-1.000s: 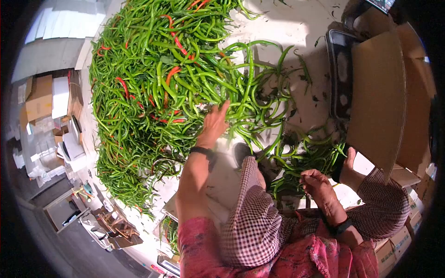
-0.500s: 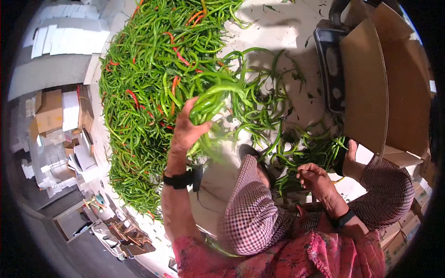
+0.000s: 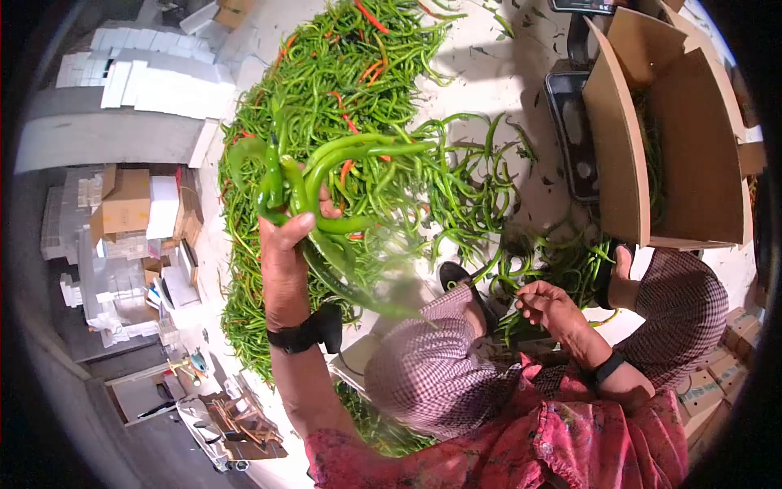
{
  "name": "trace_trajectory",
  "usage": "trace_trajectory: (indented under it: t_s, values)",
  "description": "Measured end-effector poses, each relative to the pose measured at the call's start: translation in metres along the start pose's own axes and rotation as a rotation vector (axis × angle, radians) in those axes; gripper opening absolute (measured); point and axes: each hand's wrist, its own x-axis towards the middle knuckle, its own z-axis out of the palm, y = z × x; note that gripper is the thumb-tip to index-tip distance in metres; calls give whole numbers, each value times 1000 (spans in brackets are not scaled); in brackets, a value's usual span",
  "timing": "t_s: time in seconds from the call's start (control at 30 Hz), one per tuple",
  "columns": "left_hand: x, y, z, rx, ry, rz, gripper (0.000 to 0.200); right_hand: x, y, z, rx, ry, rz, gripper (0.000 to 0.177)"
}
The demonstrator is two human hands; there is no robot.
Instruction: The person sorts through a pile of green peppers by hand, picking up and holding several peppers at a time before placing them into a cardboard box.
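Note:
My left hand (image 3: 285,248) is raised over the large pile of green chili peppers (image 3: 248,301), thumb and fingers closed around a bunch of long green chili peppers (image 3: 303,183). Their curved ends stick out on both sides of the grip, and some blur with motion. Red chilies (image 3: 342,110) show here and there in the pile. Close to my right knee, my right hand (image 3: 558,314) has its fingers curled together above a smaller heap of green chilies (image 3: 570,273). Whatever its fingertips may hold is too small to make out.
An open cardboard box (image 3: 619,155) with some green chilies inside stands at the right, beside a dark-framed flat device (image 3: 574,98). Loose chilies (image 3: 481,187) and leaf bits lie on the pale floor. Cardboard boxes (image 3: 122,204) and white stacks (image 3: 167,81) are at the far left.
My left hand has moved left with its bunch of chilies, which now fans out more. My right hand has barely shifted. The view has turned slightly, showing chilies inside the box.

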Motion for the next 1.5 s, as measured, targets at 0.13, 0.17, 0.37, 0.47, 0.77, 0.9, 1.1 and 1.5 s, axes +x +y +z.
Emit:
trace_trajectory:
  t_s: [0.13,0.17,0.37,0.47,0.77,0.9,1.1,1.5]
  values:
    - [-3,4,-5,-240,-64,25,69,-8,-9,-3,-47,-19,-102,15]
    - [-8,10,1,-235,-71,35,69,-10,-13,-3,-105,-15,-167,16]
    - [-46,41,38,-495,-155,13,69,-39,-78,22,-244,57,-541,22]
    - [-61,44,48,-550,-182,16,67,-42,-87,15,-244,58,-598,21]
    - [-93,36,64,-644,-273,8,65,-69,-128,42,-771,322,-1220,80]
    - [-102,29,68,-729,-367,-24,65,-31,-145,24,-630,76,-1185,92]
    - [-110,17,76,-836,-431,-28,62,-15,-149,0,-951,-242,-989,38]
    - [-127,-24,92,-592,-405,64,62,-79,-106,36,678,-403,-375,25]
